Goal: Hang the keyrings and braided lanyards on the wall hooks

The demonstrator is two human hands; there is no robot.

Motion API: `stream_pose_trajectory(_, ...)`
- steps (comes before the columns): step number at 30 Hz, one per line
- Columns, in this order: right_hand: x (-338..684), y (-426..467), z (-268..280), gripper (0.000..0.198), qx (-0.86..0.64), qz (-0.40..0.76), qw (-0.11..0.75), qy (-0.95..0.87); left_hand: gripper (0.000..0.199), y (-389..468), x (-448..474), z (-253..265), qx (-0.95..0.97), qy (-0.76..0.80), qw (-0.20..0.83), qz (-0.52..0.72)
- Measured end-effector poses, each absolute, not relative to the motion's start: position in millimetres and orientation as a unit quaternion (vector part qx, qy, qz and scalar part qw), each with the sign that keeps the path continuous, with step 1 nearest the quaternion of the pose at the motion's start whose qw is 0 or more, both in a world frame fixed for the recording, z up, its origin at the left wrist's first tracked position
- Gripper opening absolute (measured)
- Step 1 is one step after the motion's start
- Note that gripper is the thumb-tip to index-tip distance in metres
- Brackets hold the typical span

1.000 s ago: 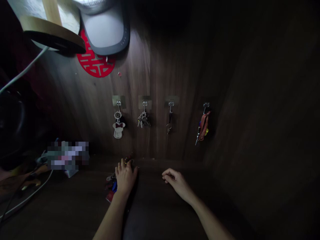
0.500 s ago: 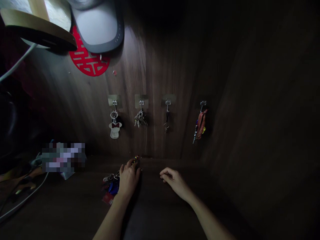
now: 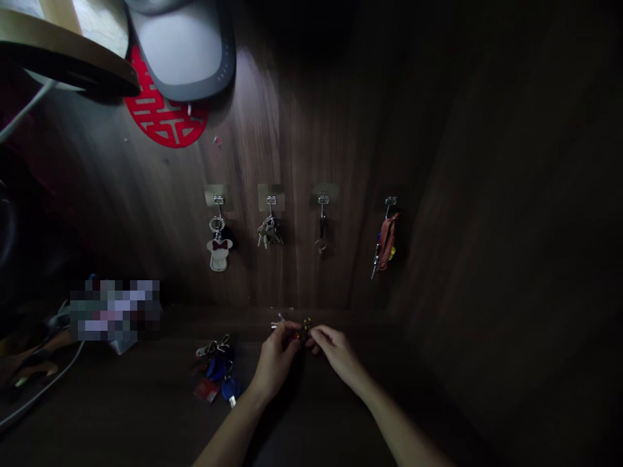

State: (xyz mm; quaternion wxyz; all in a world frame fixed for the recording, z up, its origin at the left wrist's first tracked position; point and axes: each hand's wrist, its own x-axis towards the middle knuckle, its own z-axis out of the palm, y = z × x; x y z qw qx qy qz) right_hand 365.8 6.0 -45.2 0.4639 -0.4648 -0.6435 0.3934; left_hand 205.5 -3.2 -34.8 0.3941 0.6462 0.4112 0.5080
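Note:
Between my two hands is a small keychain [image 3: 306,323] with a multicoloured strap or beads, and silver keys stick out past my left fingers. My left hand [image 3: 278,357] is closed around its left part. The fingertips of my right hand [image 3: 335,350] pinch its right end. To the left on the dark wooden surface lies a pile of keychains [image 3: 217,370] with metal clasps, blue tags and a red tag. The exact shape of the held keychain is partly hidden by my fingers.
On the wooden wall hang a white mouse-shaped keychain [image 3: 219,250], a key bunch [image 3: 269,232], a dark strap with a ring [image 3: 321,235] and a reddish-brown strap keychain [image 3: 387,243], each on a hook. A lamp base [image 3: 68,55], grey device [image 3: 185,58] and red paper-cut [image 3: 165,123] are upper left.
My left hand has lifted the multicoloured keychain away from the pile and carried it right to my right hand, whose fingers now touch it. The view has shifted slightly.

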Motion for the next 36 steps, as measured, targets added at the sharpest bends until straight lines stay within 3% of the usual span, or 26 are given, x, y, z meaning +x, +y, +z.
stream_pose_trajectory(8,364,4,-36,0.046,-0.479,0.407,0.503,-0.593,0.027,-23,215,-16,0.687,0.347,0.445,0.458)
stream_pose_trajectory(15,365,4,-35,0.052,-0.480,0.432,0.479,-0.594,0.020,-9,203,-27,0.670,0.430,0.347,0.496)
stream_pose_trajectory(20,360,-5,-29,0.054,-0.460,0.480,0.436,-0.607,0.034,-2,199,-34,0.684,0.446,0.292,0.498)
stream_pose_trajectory(26,356,-15,-15,0.053,-0.431,0.508,0.432,-0.607,0.050,-9,205,-34,0.726,0.393,0.339,0.451)
stream_pose_trajectory(36,365,-13,-15,0.042,-0.458,0.552,0.440,-0.541,0.024,-15,203,-17,0.718,0.412,0.349,0.438)
